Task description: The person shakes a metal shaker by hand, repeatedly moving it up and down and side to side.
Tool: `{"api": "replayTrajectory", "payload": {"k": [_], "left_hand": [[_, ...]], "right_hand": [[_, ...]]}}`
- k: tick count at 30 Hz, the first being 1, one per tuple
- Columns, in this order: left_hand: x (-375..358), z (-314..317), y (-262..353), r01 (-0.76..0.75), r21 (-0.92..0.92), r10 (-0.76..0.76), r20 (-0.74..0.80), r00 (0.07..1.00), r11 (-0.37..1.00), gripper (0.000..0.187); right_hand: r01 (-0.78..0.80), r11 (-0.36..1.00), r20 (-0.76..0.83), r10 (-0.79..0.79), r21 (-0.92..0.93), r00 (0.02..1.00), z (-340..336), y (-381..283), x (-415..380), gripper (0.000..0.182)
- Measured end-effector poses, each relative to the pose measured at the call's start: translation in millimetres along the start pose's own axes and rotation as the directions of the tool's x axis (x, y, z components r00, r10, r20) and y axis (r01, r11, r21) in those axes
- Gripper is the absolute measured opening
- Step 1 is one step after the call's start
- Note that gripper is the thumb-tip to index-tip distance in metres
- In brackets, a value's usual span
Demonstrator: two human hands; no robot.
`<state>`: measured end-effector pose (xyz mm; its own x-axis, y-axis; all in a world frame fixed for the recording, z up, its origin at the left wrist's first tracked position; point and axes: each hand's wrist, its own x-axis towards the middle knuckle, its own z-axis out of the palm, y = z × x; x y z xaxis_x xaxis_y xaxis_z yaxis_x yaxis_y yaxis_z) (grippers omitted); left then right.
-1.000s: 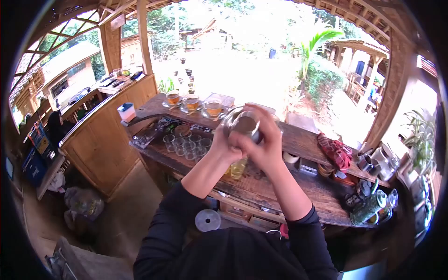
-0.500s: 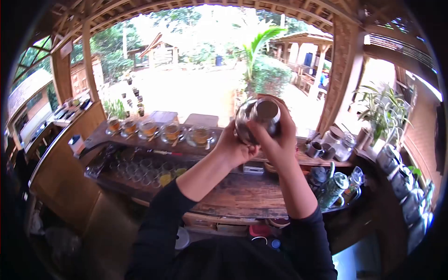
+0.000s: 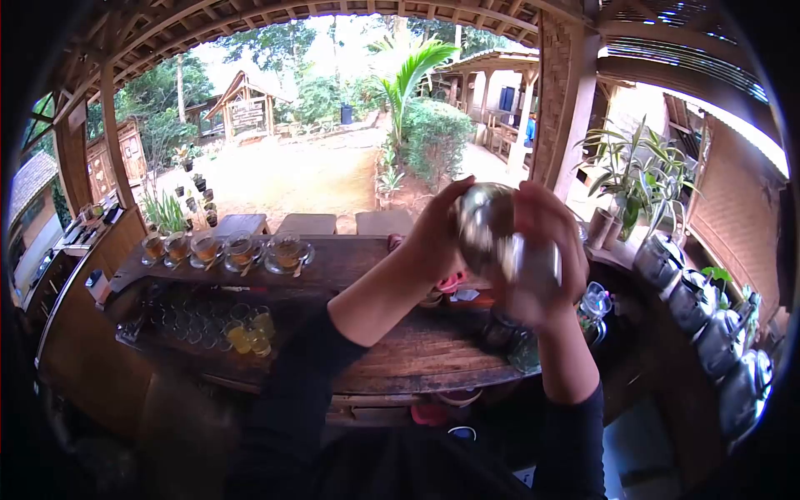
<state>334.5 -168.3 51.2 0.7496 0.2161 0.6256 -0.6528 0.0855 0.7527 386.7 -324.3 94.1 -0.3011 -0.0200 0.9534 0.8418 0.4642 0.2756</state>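
My left hand (image 3: 439, 229) is wrapped around a shiny, rounded silvery container (image 3: 482, 223), raised in front of me above the wooden counter (image 3: 408, 350). Close against it, my right hand (image 3: 560, 233) curls round a silvery cylinder-shaped piece (image 3: 536, 271), smeared by motion. I cannot tell whether the two pieces are joined. Both forearms, in black sleeves, reach over the counter's front edge.
On the raised shelf at left stand several glass cups of amber drink (image 3: 240, 248) on saucers. Below them are clear glasses (image 3: 187, 321) and glasses of yellow liquid (image 3: 250, 335). Metal kettles (image 3: 696, 304) line the right side, near a potted plant (image 3: 637, 175).
My view has swung right, so the cups appear farther left. My hands and the silvery container now sit slightly farther right in view, and the right hand has moved lower along it, blurred.
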Motion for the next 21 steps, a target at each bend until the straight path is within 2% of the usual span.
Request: {"api": "replayTrajectory", "payload": {"k": [1,2,3,5,6,7,8,9,10,11,12,13,14,15,16,17,19,20,21], "left_hand": [[-1,25,24,0.278,-0.441,-0.269,0.083,0.959,0.853,0.053],[-5,46,36,0.158,-0.318,-0.133,0.099,0.986,0.935,0.051],[4,47,20,-0.17,-0.26,0.251,0.323,0.913,0.951,0.048],[17,48,7,-0.177,-0.342,0.285,0.298,0.911,0.923,0.044],[31,40,5,0.054,-0.471,0.124,0.337,0.933,0.881,0.042],[51,25,-3,0.279,-0.577,-0.036,0.396,0.917,0.767,0.042],[75,7,-32,0.319,-0.642,-0.094,0.359,0.929,0.697,0.038],[76,21,-35,0.313,-0.646,-0.091,0.353,0.931,0.696,0.038],[78,34,-36,0.34,-0.639,-0.356,0.109,0.928,0.69,0.033],[75,43,-37,0.363,-0.641,-0.577,-0.154,0.802,0.676,0.028],[69,50,-37,0.292,-0.625,-0.388,-0.02,0.921,0.724,0.028],[63,53,-31,0.301,-0.695,-0.103,0.312,0.944,0.653,0.04],[49,71,-10,0.224,-0.543,-0.127,0.212,0.969,0.809,0.046],[36,86,4,0.154,-0.356,-0.125,0.103,0.987,0.922,0.053],[30,82,-3,-0.207,-0.109,0.226,0.212,0.951,0.972,0.069],[27,81,-10,-0.343,-0.269,0.432,0.443,0.786,0.9,0.082],[31,64,-2,-0.222,-0.179,0.276,0.386,0.88,0.958,0.075],[35,57,2,-0.032,-0.198,0.09,0.29,0.953,0.98,0.066],[43,36,-10,0.23,-0.39,-0.183,0.153,0.971,0.892,0.06]], "right_hand": [[0.073,0.988,0.31,-0.028,-0.136,0.95,-30,-18,6,0.045],[0.292,0.797,0.394,-0.074,-0.529,0.916,-51,-41,-20,0.039],[0.297,0.794,0.397,-0.078,-0.53,0.915,-58,-30,-20,0.039],[0.255,0.907,0.351,-0.131,-0.334,0.927,-63,4,-15,0.04],[0.229,0.947,0.328,-0.149,-0.224,0.933,-61,22,-14,0.04],[0.195,0.975,0.304,-0.154,-0.108,0.94,-59,36,-15,0.041],[-0.029,0.999,0.165,0.031,-0.017,0.986,-42,54,-16,0.043],[-0.23,0.968,0.044,0.227,0.102,0.973,-29,65,-14,0.046],[-0.377,0.914,0.014,0.38,0.148,0.925,-33,66,-14,0.048],[-0.516,0.833,-0.007,0.528,0.2,0.849,-37,64,-12,0.051],[-0.335,0.937,0.005,0.336,0.105,0.942,-50,48,-5,0.051],[-0.036,0.998,0.015,0.037,-0.043,0.999,-61,37,-7,0.049],[0.078,0.965,0.212,-0.024,-0.25,0.977,-78,26,-18,0.043],[0.319,0.942,0.11,-0.33,0.105,0.938,-65,16,-6,0.041],[0.544,0.732,-0.09,-0.561,0.41,0.823,-53,6,4,0.04],[0.55,0.721,-0.099,-0.566,0.42,0.818,-56,5,5,0.04],[0.474,0.88,0.243,-0.465,0.023,0.851,-73,2,-3,0.035],[0.436,0.879,0.384,-0.341,-0.195,0.858,-81,1,-8,0.032],[0.01,0.999,0.19,-0.001,-0.05,0.982,-48,47,-42,0.04]]}}
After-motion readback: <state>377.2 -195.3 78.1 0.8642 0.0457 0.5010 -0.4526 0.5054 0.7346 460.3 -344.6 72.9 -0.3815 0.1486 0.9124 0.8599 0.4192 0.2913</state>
